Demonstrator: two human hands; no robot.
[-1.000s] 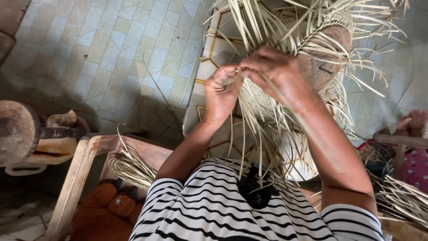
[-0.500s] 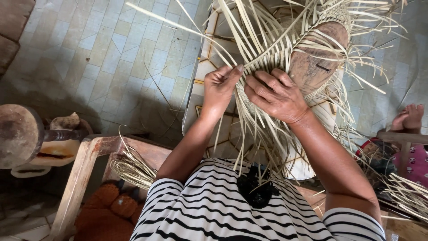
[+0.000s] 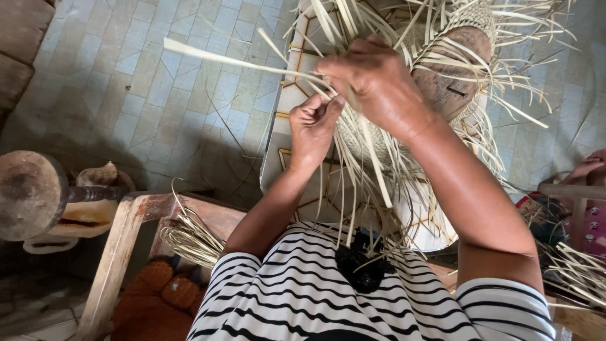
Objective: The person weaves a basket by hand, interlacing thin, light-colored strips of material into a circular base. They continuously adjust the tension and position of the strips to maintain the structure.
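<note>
A half-woven straw piece [image 3: 372,142] with many loose pale strips fanning out sits over a round wooden block [image 3: 457,76] on a pale patterned stand [image 3: 293,145]. My left hand [image 3: 314,126] pinches strips at the weave's left edge. Just above it, my right hand [image 3: 372,79] grips a long flat straw strip [image 3: 233,60] that reaches out to the upper left. The weave under both hands is mostly hidden.
A bundle of loose straw [image 3: 189,240] lies on a wooden stool [image 3: 120,252] at lower left. A round wooden form [image 3: 28,196] stands at far left. More straw [image 3: 581,271] lies at lower right. The floor is grey tile [image 3: 158,82].
My right hand has risen and moved left over the weave, pulling one long strip out to the upper left. My left hand has shifted slightly lower and closed on the strips.
</note>
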